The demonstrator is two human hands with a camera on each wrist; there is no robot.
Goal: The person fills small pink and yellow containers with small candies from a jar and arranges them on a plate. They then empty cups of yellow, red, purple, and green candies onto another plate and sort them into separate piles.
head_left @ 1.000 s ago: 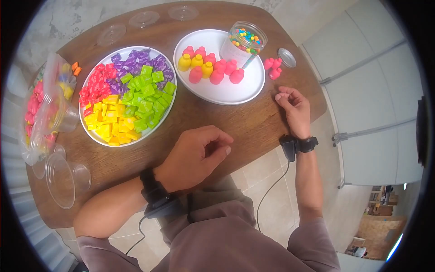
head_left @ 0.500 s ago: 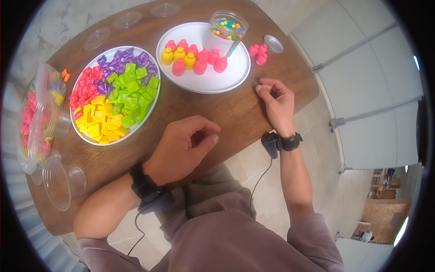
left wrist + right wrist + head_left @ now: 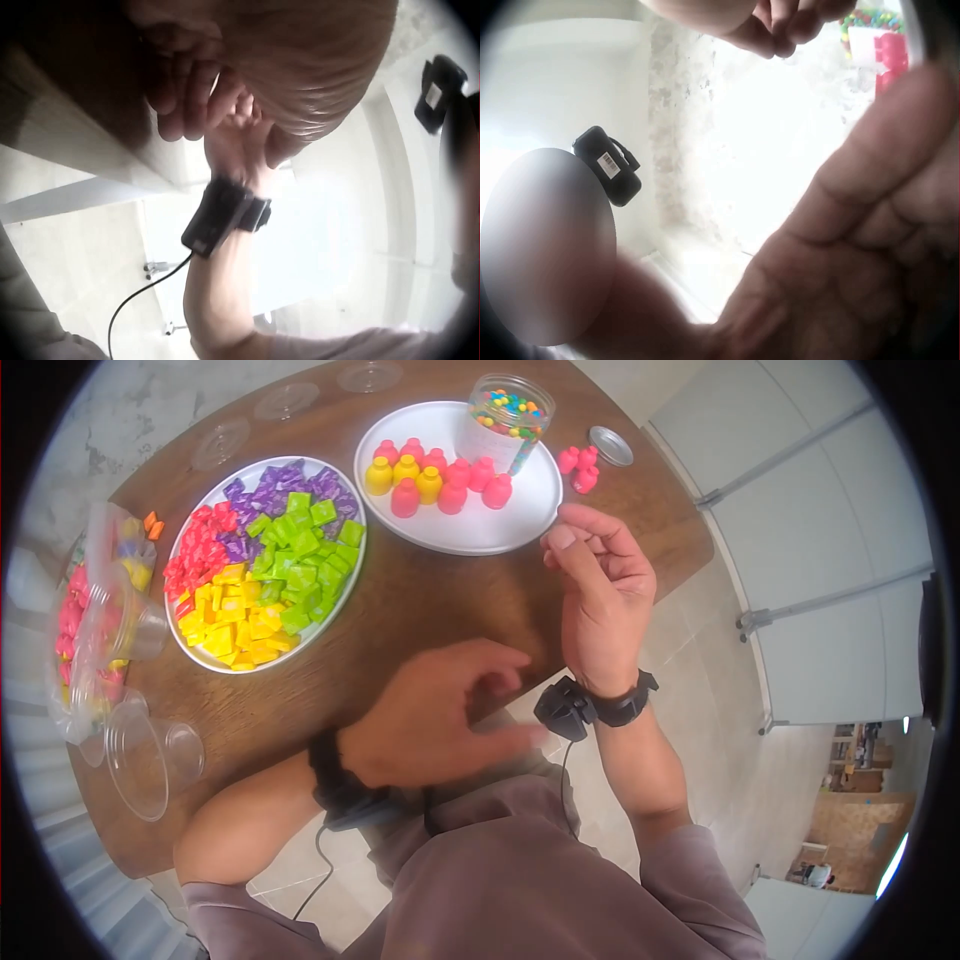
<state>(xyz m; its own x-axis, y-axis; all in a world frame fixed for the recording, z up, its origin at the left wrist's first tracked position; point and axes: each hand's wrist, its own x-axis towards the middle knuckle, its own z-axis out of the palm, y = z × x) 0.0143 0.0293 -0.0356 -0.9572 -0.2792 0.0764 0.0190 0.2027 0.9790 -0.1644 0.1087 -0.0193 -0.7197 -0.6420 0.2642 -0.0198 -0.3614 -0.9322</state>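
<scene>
Inspected brown wooden table [image 3: 430, 600] set before a pale, mottled wall [image 3: 140, 410]. Found right hand [image 3: 603, 585] raised beside the near right rim of a white plate [image 3: 490, 532], with fingers loosely bent, thumb close to the index finger and nothing visibly held. Could not confirm contact with the rim. Found left hand [image 3: 440, 705], blurred, at the near table edge, with fingers loosely curled, thumb well apart and nothing visibly held. Recorded on that plate grouped pink and yellow bottle-shaped pieces [image 3: 429, 486], next to an upright, uncapped clear jar [image 3: 512, 422] of multicoloured balls. Logged three loose pink pieces [image 3: 585, 480] on bare wood to the plate's right, near a silver lid [image 3: 610, 446]. Noted farther left a second plate [image 3: 308, 642] bearing red, purple, green and yellow wrapped sweets [image 3: 300, 550], and clear plastic cups [image 3: 137, 755] beyond.
</scene>
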